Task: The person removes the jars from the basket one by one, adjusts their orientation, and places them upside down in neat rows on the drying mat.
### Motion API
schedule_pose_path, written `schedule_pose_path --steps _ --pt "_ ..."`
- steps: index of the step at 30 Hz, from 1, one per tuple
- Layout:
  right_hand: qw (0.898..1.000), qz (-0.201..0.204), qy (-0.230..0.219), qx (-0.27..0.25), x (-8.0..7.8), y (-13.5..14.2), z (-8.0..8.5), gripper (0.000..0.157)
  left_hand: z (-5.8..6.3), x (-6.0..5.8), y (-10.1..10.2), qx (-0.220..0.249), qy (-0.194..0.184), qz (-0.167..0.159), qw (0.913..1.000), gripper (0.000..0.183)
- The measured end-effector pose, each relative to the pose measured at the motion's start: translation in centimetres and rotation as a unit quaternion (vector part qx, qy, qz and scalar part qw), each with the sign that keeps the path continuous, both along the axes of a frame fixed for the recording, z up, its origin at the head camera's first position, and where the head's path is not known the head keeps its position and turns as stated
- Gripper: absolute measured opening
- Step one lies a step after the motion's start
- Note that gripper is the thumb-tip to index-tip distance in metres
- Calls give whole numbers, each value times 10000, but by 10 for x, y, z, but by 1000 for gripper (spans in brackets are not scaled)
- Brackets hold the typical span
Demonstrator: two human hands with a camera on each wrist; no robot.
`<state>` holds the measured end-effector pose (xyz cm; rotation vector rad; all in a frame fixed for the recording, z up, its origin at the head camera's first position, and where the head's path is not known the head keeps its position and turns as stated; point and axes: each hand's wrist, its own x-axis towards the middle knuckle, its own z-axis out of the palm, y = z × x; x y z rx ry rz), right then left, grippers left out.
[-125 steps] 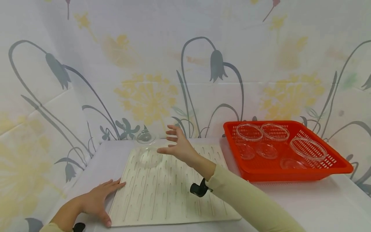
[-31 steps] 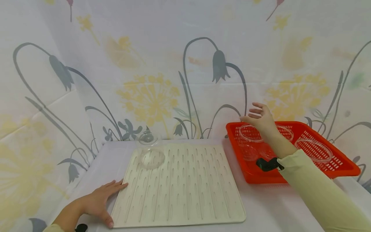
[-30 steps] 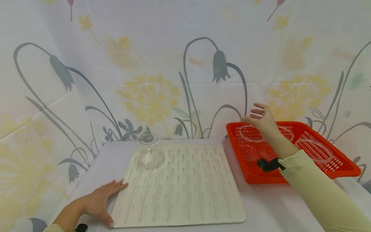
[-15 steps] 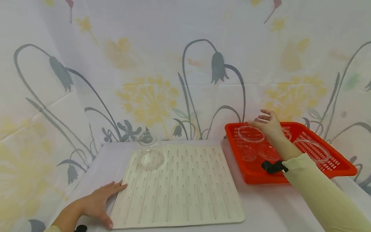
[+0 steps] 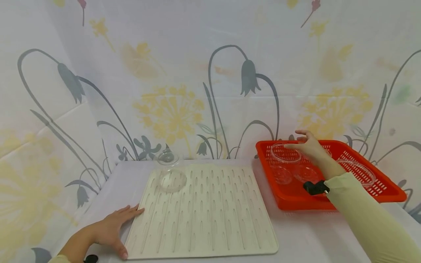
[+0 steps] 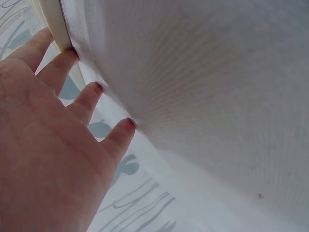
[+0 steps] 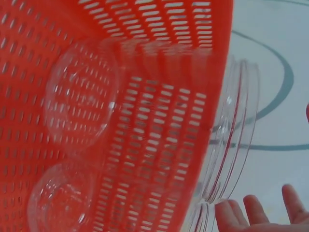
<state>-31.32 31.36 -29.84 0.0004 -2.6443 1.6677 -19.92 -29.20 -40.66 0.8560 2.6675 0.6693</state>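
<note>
My right hand hovers over the red basket with thumb and fingers spread. In the right wrist view its fingertips are right at the rims of two clear bowls. The left bowl and the middle bowl stand rim-up in the basket, the middle one partly hidden by my hand. A third clear bowl is behind my forearm. My left hand rests with spread fingers at the left edge of a cream ridged mat. Another clear bowl stands upside down on the mat's far left corner.
The red perforated basket stands on the white-covered table to the right of the mat. A flower-printed cloth hangs close behind the mat and basket.
My right hand has gone from beside the upturned bowl on the mat over to the basket, then lowered toward the bowl rims. The left hand has stayed at the mat's edge.
</note>
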Motion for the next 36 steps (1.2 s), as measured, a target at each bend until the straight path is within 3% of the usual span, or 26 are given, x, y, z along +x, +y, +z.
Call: schedule_pose_path --steps 12,23,29,36 --pt "9932 1019 -470 314 -3 14 -5 94 2 0 0 -10 1 30 10000 112" --pt "9773 2067 -399 253 -3 27 -7 99 2 1 0 -34 11 37 10000 113" --pt "9763 1989 -519 675 -4 30 -7 99 3 1 0 7 8 1 10000 112" --pt "9760 1632 -500 1352 -2 29 -11 85 3 2 0 47 13 -8 10000 111"
